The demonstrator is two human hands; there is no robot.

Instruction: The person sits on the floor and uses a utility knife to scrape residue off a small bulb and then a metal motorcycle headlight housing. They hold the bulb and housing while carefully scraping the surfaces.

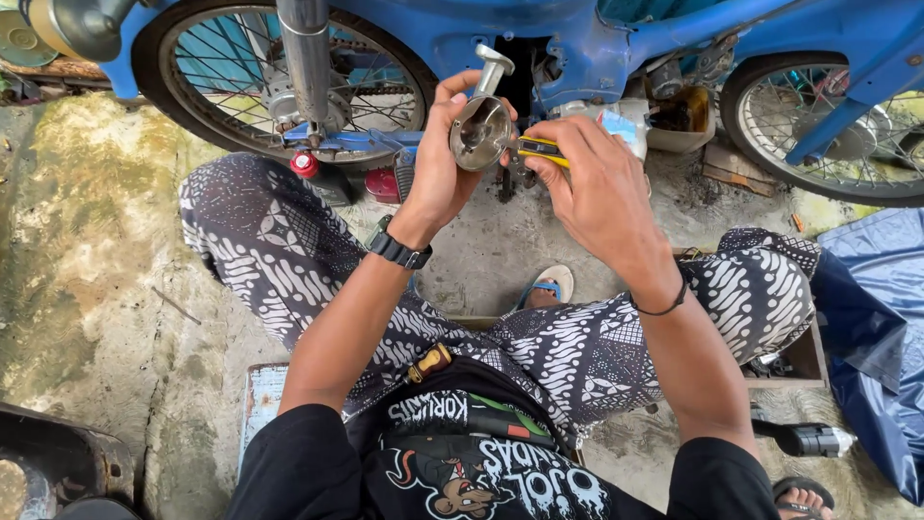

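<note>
Nearest me is my black shirt [452, 472] with its cartoon print, and beyond it my knees in patterned black-and-white trousers [289, 260], spread wide as I sit low on the stained concrete floor [87, 250]. Both my forearms reach up and away toward the blue motorbike [577, 48] lying across the far side of the scene.

My left hand [438, 164], with a black watch [397, 248] at the wrist, is clenched around a shiny metal cup-shaped part [481, 130] with a short stem sticking up from it; its open bowl faces me. My right hand [597, 183], a thin black band on its wrist, grips a screwdriver with a yellow and black handle [539, 147], its tip pointed left at the rim of the metal part. I cannot tell whether the tip touches it.

Just past my hands, under the bike frame, a red-capped bottle [318, 173] stands near the spoked wheel [279, 77] at far left. A second spoked wheel [828, 116] sits far right, with a blue tarp [876, 318] on the right. My foot in a blue sandal [549, 286] shows between my knees.
</note>
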